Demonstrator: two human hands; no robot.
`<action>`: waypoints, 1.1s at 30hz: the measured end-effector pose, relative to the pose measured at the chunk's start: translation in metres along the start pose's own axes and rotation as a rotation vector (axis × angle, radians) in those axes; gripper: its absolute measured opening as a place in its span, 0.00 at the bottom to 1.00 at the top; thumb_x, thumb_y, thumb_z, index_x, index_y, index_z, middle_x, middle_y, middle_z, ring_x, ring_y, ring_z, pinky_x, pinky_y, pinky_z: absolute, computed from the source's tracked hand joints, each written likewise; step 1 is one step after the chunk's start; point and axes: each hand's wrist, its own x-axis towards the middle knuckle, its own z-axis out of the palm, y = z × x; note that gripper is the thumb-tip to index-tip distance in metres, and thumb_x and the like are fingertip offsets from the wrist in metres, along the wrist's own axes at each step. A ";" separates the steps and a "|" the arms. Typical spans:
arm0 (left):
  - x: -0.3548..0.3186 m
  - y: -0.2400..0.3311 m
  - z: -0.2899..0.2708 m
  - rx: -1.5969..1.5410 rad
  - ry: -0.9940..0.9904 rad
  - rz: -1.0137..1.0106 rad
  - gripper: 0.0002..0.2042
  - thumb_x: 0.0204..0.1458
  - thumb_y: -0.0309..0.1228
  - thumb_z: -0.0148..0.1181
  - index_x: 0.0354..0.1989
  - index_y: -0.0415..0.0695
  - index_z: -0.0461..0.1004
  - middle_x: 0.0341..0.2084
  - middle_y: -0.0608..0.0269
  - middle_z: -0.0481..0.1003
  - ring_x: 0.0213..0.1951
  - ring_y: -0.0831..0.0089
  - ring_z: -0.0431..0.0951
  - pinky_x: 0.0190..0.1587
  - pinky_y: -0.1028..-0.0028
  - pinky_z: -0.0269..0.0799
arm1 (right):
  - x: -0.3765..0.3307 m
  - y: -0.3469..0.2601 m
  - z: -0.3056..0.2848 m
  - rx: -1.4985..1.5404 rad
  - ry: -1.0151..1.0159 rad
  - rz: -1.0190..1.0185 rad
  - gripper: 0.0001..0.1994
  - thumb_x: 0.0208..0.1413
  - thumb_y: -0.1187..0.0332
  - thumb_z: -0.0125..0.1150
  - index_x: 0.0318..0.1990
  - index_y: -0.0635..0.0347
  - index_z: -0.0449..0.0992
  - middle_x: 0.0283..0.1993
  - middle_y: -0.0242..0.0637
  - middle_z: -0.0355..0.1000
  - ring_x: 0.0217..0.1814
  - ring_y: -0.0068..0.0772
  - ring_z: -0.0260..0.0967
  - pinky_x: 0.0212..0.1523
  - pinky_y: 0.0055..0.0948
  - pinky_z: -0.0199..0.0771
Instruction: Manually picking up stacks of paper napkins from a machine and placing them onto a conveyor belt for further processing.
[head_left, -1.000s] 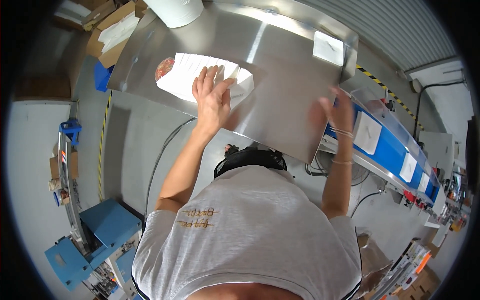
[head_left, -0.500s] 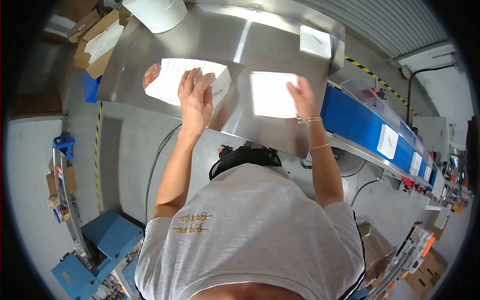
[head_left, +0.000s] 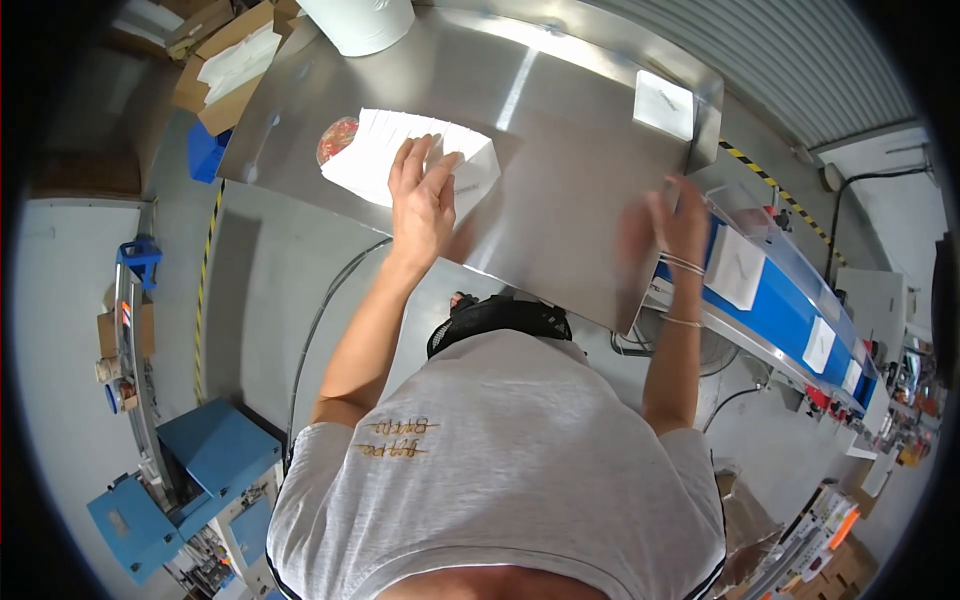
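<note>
A fanned stack of flat white packets (head_left: 475, 175) lies on the left half of the steel table. My left hand (head_left: 425, 200) rests on top of it, with fingers stretched out and slightly apart. Over the table's right end, beside the blue conveyor belt (head_left: 780, 305), is my right hand (head_left: 682, 225). It is blurred, but thumb and fingers look apart with nothing between them. Just right of this hand, a flat white packet (head_left: 735, 268) lies on the belt. A round thing with a red pattern (head_left: 337, 140) sits against the stack's left end, partly covered.
Another white packet or small pile (head_left: 663, 103) lies at the table's far right corner. A white bucket-like container (head_left: 365, 25) stands at the back left, near an open cardboard box (head_left: 235, 95). Further white packets (head_left: 819, 345) lie along the belt, beside a clear guard (head_left: 770, 235).
My right hand has moved right, off the table. The white packet it was touching is now on the belt. Packets on the belt have shifted farther along. The left hand stays on the stack.
</note>
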 end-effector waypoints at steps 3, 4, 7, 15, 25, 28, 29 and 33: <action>0.001 0.001 -0.001 0.012 -0.023 0.016 0.16 0.43 0.16 0.59 0.41 0.45 0.79 0.55 0.47 0.67 0.60 0.43 0.60 0.60 0.53 0.57 | 0.026 -0.091 0.035 0.585 -0.415 0.029 0.24 0.48 0.67 0.68 0.54 0.54 0.70 0.53 0.36 0.69 0.54 0.35 0.68 0.53 0.32 0.70; 0.001 0.001 -0.002 0.026 -0.043 0.020 0.16 0.43 0.16 0.59 0.40 0.46 0.80 0.56 0.47 0.66 0.61 0.42 0.58 0.61 0.52 0.54 | 0.034 -0.110 0.046 0.613 -0.537 -0.015 0.25 0.48 0.68 0.68 0.55 0.53 0.70 0.56 0.36 0.67 0.57 0.34 0.67 0.55 0.32 0.69; 0.002 0.000 -0.008 0.056 -0.095 0.079 0.16 0.44 0.20 0.61 0.43 0.46 0.78 0.58 0.44 0.63 0.63 0.41 0.55 0.63 0.50 0.48 | 0.049 -0.144 0.068 0.796 -0.671 -0.039 0.24 0.49 0.68 0.67 0.55 0.54 0.69 0.60 0.36 0.63 0.61 0.36 0.62 0.57 0.32 0.66; 0.005 -0.017 -0.005 0.036 -0.001 -0.035 0.18 0.46 0.21 0.60 0.48 0.44 0.75 0.57 0.42 0.63 0.61 0.42 0.57 0.62 0.52 0.53 | 0.007 -0.102 0.071 1.175 -0.589 0.320 0.18 0.53 0.64 0.65 0.48 0.62 0.70 0.46 0.41 0.69 0.51 0.29 0.66 0.50 0.29 0.70; 0.005 -0.017 -0.006 0.042 0.005 -0.007 0.16 0.45 0.17 0.58 0.43 0.44 0.78 0.54 0.47 0.67 0.59 0.45 0.62 0.59 0.54 0.58 | -0.043 0.080 -0.033 0.069 -0.030 0.750 0.22 0.55 0.54 0.61 0.48 0.65 0.72 0.36 0.47 0.73 0.35 0.36 0.67 0.39 0.32 0.68; 0.006 -0.016 -0.004 0.041 0.023 0.002 0.15 0.44 0.17 0.58 0.41 0.45 0.79 0.53 0.48 0.68 0.59 0.46 0.62 0.59 0.54 0.58 | -0.035 0.069 -0.028 -0.533 0.346 0.333 0.26 0.52 0.55 0.63 0.53 0.64 0.70 0.51 0.50 0.70 0.52 0.46 0.67 0.52 0.41 0.67; 0.007 -0.015 -0.005 0.034 0.015 0.010 0.14 0.44 0.17 0.58 0.40 0.45 0.79 0.54 0.48 0.68 0.60 0.45 0.61 0.60 0.53 0.55 | -0.024 0.059 -0.020 -0.308 0.315 0.233 0.27 0.52 0.55 0.62 0.54 0.64 0.70 0.54 0.49 0.69 0.57 0.48 0.65 0.55 0.43 0.65; 0.005 -0.015 -0.010 0.080 -0.066 0.038 0.15 0.45 0.18 0.59 0.41 0.48 0.79 0.58 0.49 0.65 0.64 0.46 0.56 0.63 0.54 0.50 | 0.018 -0.071 0.037 0.682 -0.437 0.117 0.26 0.48 0.72 0.66 0.57 0.55 0.67 0.55 0.39 0.70 0.58 0.35 0.66 0.53 0.36 0.70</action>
